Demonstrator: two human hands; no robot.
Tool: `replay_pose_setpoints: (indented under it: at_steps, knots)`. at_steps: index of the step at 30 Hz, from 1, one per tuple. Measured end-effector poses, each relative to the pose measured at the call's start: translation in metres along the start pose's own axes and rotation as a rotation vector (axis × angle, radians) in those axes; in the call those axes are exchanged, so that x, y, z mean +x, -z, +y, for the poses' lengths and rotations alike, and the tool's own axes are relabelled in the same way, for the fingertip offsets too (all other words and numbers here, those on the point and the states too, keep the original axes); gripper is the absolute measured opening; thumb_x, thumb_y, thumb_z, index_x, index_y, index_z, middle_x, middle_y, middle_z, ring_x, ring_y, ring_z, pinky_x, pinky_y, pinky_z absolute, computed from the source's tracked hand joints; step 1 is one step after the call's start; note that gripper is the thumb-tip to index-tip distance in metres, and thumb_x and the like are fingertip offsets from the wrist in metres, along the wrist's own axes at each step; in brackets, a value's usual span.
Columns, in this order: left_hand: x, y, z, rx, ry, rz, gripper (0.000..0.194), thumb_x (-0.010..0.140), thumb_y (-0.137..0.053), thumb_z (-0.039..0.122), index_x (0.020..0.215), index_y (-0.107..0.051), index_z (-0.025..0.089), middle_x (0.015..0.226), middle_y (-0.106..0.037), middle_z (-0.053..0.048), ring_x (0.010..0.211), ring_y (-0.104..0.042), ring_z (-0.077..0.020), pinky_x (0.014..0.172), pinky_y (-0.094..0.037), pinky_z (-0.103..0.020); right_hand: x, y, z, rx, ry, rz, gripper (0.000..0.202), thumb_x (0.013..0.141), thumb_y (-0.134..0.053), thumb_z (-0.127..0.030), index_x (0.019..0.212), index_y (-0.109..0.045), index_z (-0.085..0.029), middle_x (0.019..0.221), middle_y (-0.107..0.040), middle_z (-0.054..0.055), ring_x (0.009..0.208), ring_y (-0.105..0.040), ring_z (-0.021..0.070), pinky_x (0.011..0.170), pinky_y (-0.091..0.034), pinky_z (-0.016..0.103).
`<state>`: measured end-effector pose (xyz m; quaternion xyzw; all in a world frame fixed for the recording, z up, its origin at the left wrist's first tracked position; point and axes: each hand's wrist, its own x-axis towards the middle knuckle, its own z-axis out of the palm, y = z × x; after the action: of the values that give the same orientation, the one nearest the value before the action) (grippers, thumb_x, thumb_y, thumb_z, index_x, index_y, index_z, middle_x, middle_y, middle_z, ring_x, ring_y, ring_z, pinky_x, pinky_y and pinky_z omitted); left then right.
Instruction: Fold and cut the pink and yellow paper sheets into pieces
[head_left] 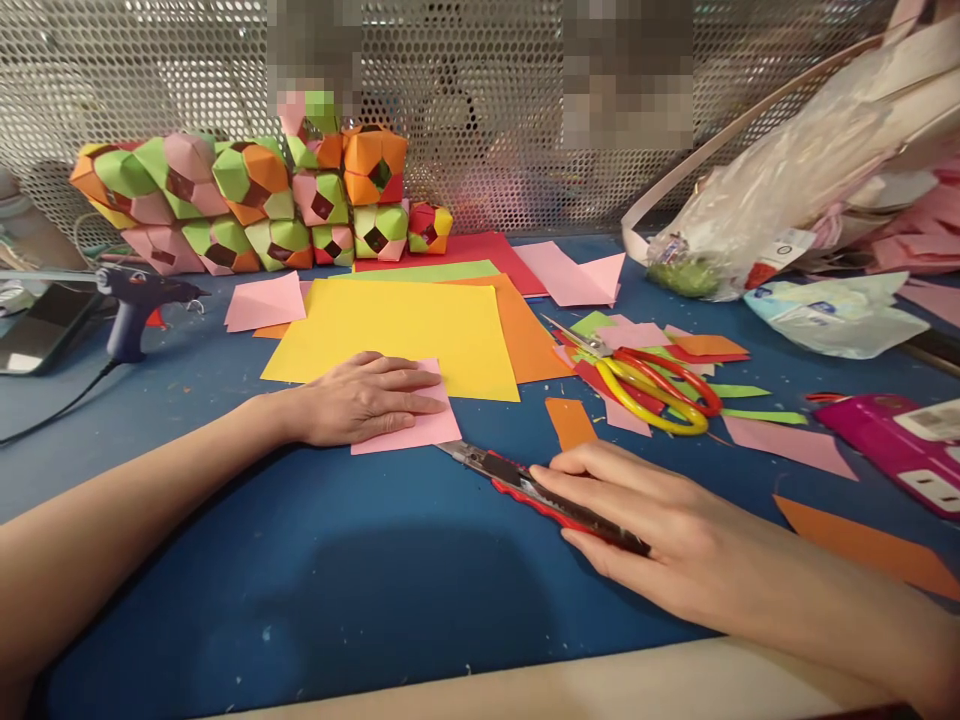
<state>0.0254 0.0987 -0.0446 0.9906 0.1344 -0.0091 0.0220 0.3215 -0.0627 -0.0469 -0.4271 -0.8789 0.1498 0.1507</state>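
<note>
My left hand [367, 398] lies flat with fingers stretched over a pink paper piece [409, 432], pressing it to the blue table. The pink piece overlaps the lower edge of a yellow sheet [397, 325]. In my right hand [660, 520] is a utility knife [559, 500] with a black and red body, gripped between thumb and fingers. Its blade points left, and the tip is at the pink piece's lower right corner. Orange [532, 335], green and red sheets [480, 250] lie beneath and behind the yellow one. An orange paper strip [570, 424] sits just beyond the right hand.
Scissors [660, 390] with red and yellow handles rest on paper scraps at the right. Folded paper balls [251, 180] are stacked along the mesh panel. A glue gun [135, 310] stands at the left. A purple power strip [892, 440] and plastic bags [832, 310] are far right.
</note>
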Motion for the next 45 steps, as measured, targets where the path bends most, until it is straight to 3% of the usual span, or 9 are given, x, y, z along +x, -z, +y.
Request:
replay_pose_setpoints:
  at_steps: [23,45]
  knots:
    - [0.001,0.001,0.003,0.005,0.018,-0.014,0.044,0.102,-0.027,0.042,0.142,-0.043,0.033,0.154,-0.035,-0.001,0.14,-0.03,-0.0215,0.108,-0.023,-0.035,0.006,-0.002,-0.011,0.086,-0.059,-0.023,0.032,0.091,-0.047,-0.017,0.119,-0.059,-0.023,0.104,-0.059,0.006,0.081,-0.06,0.0128,0.071,-0.052,0.022]
    - [0.001,-0.001,0.002,-0.06,0.029,0.011,0.044,0.102,-0.027,0.043,0.141,-0.045,0.035,0.154,-0.036,0.0,0.141,-0.03,-0.0221,0.11,-0.021,-0.036,0.022,-0.003,-0.015,0.085,0.028,-0.101,0.039,0.092,-0.046,-0.015,0.13,-0.053,-0.021,0.104,-0.057,0.008,0.086,-0.059,0.0144,0.076,-0.052,0.026]
